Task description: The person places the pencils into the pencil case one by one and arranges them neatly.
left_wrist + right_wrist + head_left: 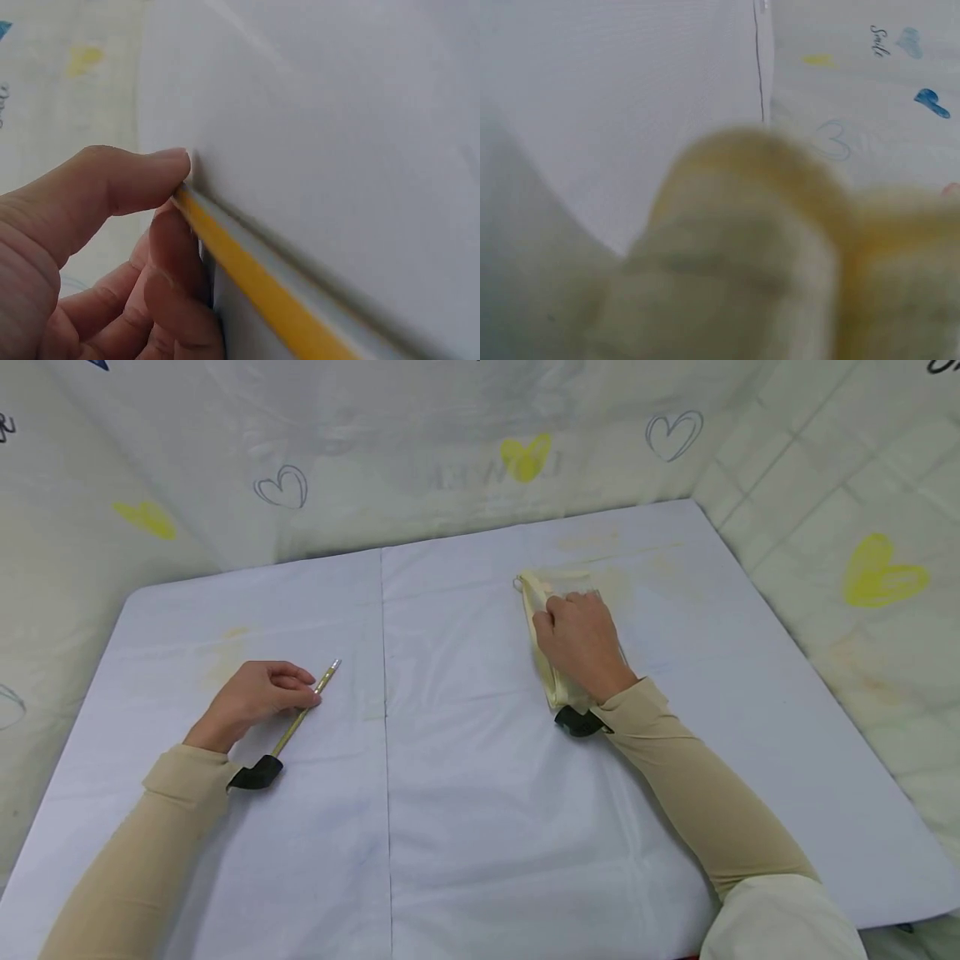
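Note:
My left hand (261,695) pinches a slim gold-coloured pencil (294,726) with a pale, silvery end, at the left of the table. In the left wrist view the pencil (255,279) shows yellow and grey-white stripes, with the thumb on it and the other fingers curled below. On the right, a pale yellow pouch (553,681) with a see-through part lies on the table. My right hand (581,639) grips it near its far end, fingers curled, and hides much of it. Blurred yellowish folds of the pouch (735,247) fill the lower right wrist view.
The table (465,760) wears a white cover with a seam running front to back between the hands. Pale sheeting (405,443) with drawn hearts hangs along the back and sides. A dark wrist piece (258,772) sits under the left wrist, another (577,722) under the right.

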`<state>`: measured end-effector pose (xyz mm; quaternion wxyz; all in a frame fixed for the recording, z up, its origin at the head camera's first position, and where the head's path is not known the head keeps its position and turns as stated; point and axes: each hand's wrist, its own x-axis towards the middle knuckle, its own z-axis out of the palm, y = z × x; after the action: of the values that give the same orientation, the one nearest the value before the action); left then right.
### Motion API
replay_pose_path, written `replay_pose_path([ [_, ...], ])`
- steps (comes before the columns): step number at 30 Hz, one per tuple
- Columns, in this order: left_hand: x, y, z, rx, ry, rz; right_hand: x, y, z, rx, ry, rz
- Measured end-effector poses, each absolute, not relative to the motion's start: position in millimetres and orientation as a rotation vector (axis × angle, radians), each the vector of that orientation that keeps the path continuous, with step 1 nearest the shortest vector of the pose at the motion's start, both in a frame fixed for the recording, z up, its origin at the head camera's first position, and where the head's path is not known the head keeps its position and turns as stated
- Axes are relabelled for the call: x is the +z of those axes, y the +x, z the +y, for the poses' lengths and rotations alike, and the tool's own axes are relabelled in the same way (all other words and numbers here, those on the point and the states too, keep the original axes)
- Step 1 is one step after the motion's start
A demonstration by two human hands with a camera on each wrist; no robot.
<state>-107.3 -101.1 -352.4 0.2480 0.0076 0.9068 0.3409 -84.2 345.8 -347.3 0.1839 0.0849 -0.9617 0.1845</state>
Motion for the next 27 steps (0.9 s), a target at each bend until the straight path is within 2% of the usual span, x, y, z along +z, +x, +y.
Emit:
replay_pose_path([
  [8, -357, -110, -105, 1.041, 0.040, 2.403, -347, -84, 347, 0.533, 0.225, -2.732],
  [17, -354, -110, -107, 1.430, -0.003, 2.127, -346, -83, 347, 0.541, 0.219, -2.738],
  [27, -354, -108, -93, 1.501, 0.030, 2.064, -347, -84, 348, 0.540, 0.226, -2.724],
])
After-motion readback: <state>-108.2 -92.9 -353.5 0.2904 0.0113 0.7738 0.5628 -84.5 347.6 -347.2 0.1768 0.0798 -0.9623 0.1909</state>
